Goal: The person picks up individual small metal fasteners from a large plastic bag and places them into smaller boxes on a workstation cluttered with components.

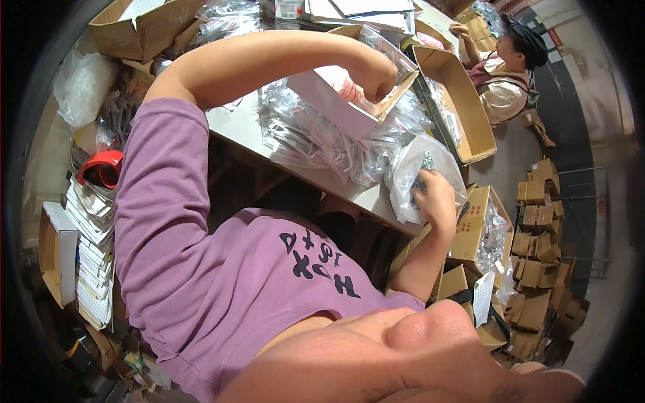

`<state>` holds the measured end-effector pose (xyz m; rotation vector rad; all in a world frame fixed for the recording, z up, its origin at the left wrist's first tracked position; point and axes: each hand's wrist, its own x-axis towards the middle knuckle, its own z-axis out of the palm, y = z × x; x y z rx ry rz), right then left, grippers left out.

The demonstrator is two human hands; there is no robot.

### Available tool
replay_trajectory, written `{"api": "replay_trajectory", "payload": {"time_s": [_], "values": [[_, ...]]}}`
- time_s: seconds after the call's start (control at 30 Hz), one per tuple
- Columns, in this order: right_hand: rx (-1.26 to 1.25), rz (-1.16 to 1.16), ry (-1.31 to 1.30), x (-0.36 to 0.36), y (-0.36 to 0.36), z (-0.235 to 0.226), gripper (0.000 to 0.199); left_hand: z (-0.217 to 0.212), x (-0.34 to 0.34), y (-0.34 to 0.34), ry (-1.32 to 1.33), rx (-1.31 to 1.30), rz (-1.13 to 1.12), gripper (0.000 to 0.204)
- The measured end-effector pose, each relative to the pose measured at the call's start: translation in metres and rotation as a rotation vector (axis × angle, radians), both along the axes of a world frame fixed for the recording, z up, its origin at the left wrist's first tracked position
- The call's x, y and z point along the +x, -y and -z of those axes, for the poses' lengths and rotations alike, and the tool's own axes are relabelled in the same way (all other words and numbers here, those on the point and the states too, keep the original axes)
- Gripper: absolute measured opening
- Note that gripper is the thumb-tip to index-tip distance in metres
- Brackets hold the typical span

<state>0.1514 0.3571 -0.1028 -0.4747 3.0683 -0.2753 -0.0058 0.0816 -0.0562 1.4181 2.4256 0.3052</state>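
The left hand [377,75] is bending down at the mouth of a white box [330,111], its fingers curling under, out of sight — whether they are gripping anything I cannot tell; the right hand [437,198] is resting bent fingers in a clear plastic bag [405,178], where small metal parts [427,160] are showing; its fingertips are hidden, so its grasp I cannot tell either; the bag is lying at the edge of a pale table [235,126]. A heap of clear packets [312,134] is crowding the space around the white box; a long open carton [482,111] is standing beyond the bag — blocking that side; a co-worker [504,74] is appearing past it; stacked cartons [537,269] are filling the floor at right.
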Motion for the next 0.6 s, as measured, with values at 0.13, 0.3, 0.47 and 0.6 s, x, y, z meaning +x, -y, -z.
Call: {"api": "replay_trajectory", "payload": {"time_s": [0.13, 0.3, 0.47, 0.6], "values": [[0.015, -0.027, 0.002, -0.004, 0.002, 0.004, 0.024, -0.018, 0.009, 0.008, -0.119, 0.127, -0.078, 0.014], [-0.056, -0.034, -0.024, -0.001, 0.004, 0.003, 0.018, -0.034, 0.032, 0.018, -0.245, 0.446, -0.198, 0.013], [-0.041, -0.041, -0.019, -0.003, 0.007, -0.001, 0.015, -0.034, 0.038, 0.022, -0.326, 0.588, -0.199, 0.013], [-0.107, -0.039, -0.089, -0.004, 0.000, 0.009, 0.012, -0.048, 0.070, 0.005, -0.349, 0.810, -0.200, 0.015]]}}
